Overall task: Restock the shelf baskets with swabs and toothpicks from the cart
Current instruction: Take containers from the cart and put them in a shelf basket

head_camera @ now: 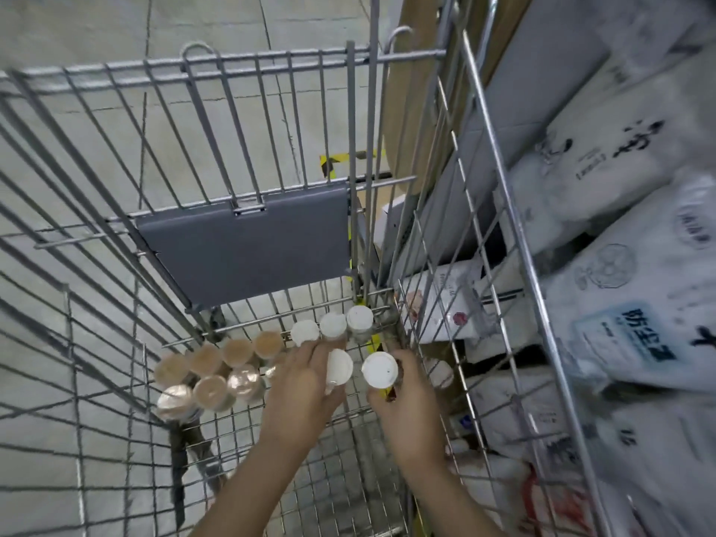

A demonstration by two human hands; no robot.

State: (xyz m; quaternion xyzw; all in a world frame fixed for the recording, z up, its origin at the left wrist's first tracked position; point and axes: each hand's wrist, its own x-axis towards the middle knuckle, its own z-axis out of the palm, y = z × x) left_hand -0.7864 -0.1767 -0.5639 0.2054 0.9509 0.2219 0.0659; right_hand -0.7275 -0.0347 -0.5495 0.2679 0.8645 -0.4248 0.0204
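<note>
Down inside the wire cart (pixel 116 211), a grey flap (pixel 248 246) hung on the far wall, and white bags (pixel 620 273) with blurred Chinese print filled the shelf at right. Clear-lidded tubs (pixel 211 375) stood upright on the cart floor beside three white-capped jars (pixel 333 326), caps pointing up. The left hand (pixel 300 385) curled round a white-capped jar (pixel 340 368), tilted slightly. The right hand (pixel 403 397) gripped another jar (pixel 380 370), cap upward.

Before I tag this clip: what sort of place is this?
Probably a shop aisle or stockroom: a wire cart holding capped containers, beside wire shelf baskets of bagged goods, on a bare concrete floor.
</note>
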